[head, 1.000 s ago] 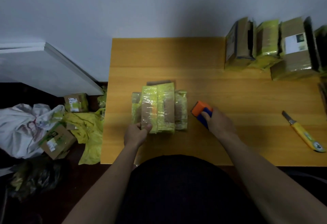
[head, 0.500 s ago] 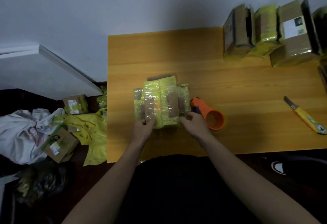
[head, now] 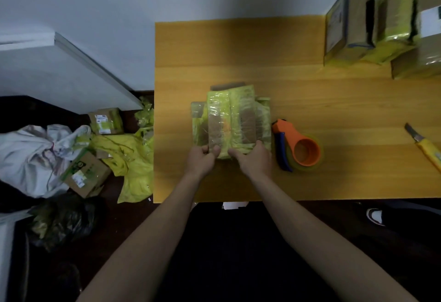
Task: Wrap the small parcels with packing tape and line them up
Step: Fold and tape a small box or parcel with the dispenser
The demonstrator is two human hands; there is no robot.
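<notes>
The left hand (head: 201,159) grips the near edge of the parcel (head: 230,122), thumb and curled fingers pinching its left part. The right hand (head: 254,160) holds the same near edge further right, fingers bent over the wrapping and the forefinger reaching left along the edge. The parcel lies flat at the middle of the desk (head: 310,101), a bundle of brown cardboard under yellow-green film and clear tape, with strips of brown card showing through on top and a grey flap sticking out at its far side.

Just right of the parcel, near the right hand but apart from it, the tape dispenser (head: 297,147) lies on its side, orange with a blue handle and a roll of clear tape round its hub. Well to the right, a yellow-handled knife (head: 424,145) lies at the desk's edge of view. At the far right corner a row of wrapped parcels (head: 381,22) stands on edge, side by side.

On the floor to the left lie small boxes (head: 106,121), crumpled yellow wrapping (head: 133,163), a white bag (head: 31,156) and a black bag (head: 64,220).
</notes>
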